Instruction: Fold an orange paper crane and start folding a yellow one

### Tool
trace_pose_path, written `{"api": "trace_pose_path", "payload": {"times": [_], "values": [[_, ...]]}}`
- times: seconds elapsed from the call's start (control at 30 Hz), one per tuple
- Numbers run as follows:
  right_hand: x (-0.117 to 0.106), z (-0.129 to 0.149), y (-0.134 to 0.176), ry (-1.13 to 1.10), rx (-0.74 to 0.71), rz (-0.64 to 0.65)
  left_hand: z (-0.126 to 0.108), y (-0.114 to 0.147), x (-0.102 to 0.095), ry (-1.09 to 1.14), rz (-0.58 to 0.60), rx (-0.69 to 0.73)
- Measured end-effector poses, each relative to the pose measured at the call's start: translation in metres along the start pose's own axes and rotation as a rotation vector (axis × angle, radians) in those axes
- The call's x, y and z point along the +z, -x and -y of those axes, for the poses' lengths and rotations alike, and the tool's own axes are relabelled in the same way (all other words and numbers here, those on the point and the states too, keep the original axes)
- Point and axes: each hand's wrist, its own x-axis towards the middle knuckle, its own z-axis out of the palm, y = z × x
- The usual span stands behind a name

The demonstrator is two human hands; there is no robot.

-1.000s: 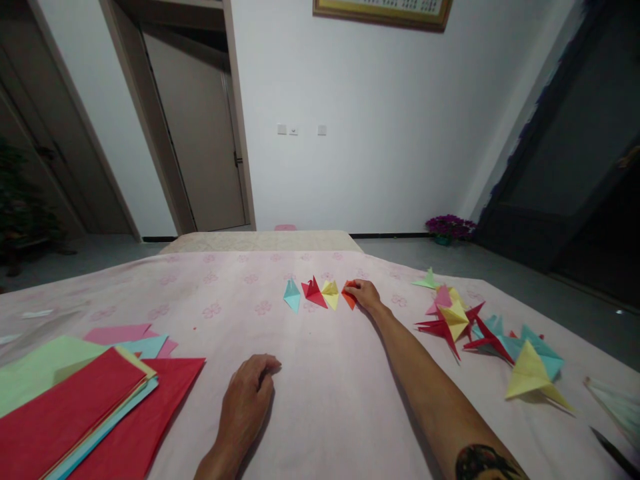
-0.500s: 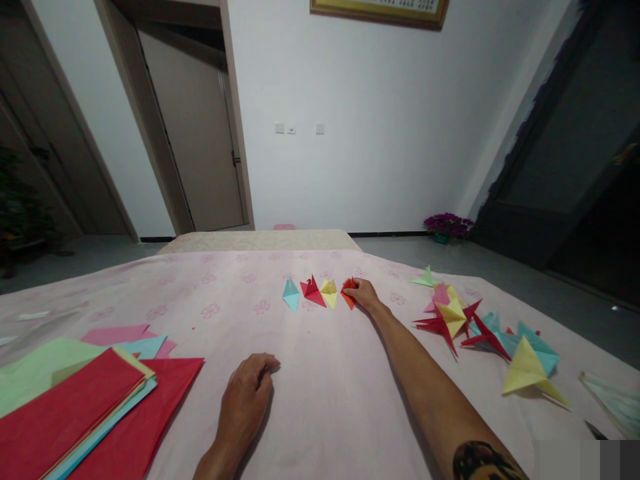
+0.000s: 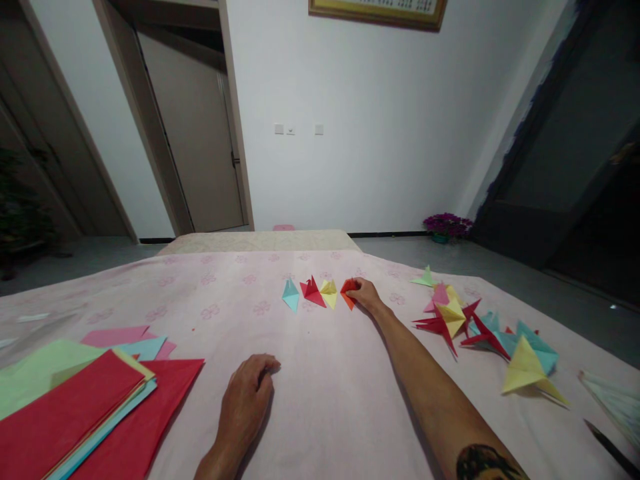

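My right hand (image 3: 365, 295) reaches far forward, thumb and fingers closed on an orange-red paper crane (image 3: 347, 291) at the tablecloth. Part of that crane is hidden by the fingers. To its left stand a yellow paper crane (image 3: 329, 294), a red paper crane (image 3: 313, 292) and a light blue paper crane (image 3: 290, 295), forming a row. The yellow and red ones are close together. My left hand (image 3: 247, 393) rests on the cloth nearer to me, fingers loosely bent, thumb a little apart, with nothing visible in it.
At the left lies a stack of coloured paper (image 3: 75, 407). More folded pieces, including a yellow paper crane (image 3: 527, 373), are heaped at the right. A dark pointed tool (image 3: 611, 447) and a pale face mask (image 3: 613, 400) lie at the right edge. The pink tablecloth (image 3: 320, 373) has a flower print.
Hands and cranes stay nearly in place; the right fingers have shifted very slightly on the orange-red crane. More of the dark pointed tool shows at lower right.
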Motion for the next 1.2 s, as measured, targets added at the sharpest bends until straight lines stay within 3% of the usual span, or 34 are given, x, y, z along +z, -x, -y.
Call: {"api": "trace_pose_path", "payload": {"times": [0.2, 0.33, 0.5, 0.6, 0.7, 0.83, 0.97, 1.07, 1.2], "values": [[0.000, 0.001, 0.003, -0.079, -0.001, -0.029, 0.000, 0.000, 0.000, 0.000, -0.002, 0.001], [-0.008, 0.006, 0.013, -0.148, 0.020, -0.131, 0.002, 0.000, 0.001, 0.001, -0.009, 0.008], [-0.021, 0.014, 0.042, -0.180, 0.113, -0.286, 0.005, 0.000, 0.003, 0.007, -0.030, 0.021], [-0.022, 0.025, 0.069, -0.151, 0.179, -0.300, 0.009, -0.001, 0.005, 0.009, -0.031, 0.045], [-0.013, 0.042, 0.104, -0.103, 0.179, -0.224, 0.011, -0.003, 0.006, 0.019, -0.042, 0.053], [0.013, 0.069, 0.162, 0.005, 0.127, -0.031, 0.005, -0.003, 0.003, -0.065, -0.057, 0.081], [0.042, 0.093, 0.223, 0.153, 0.024, 0.106, -0.006, 0.006, -0.004, -0.257, 0.037, 0.176], [0.056, 0.104, 0.254, 0.547, -0.237, 0.156, -0.011, 0.020, -0.009, -0.318, 0.109, 0.234], [0.061, 0.111, 0.264, 0.897, -0.352, 0.167, -0.010, 0.048, -0.021, -0.393, 0.198, 0.268]]}}
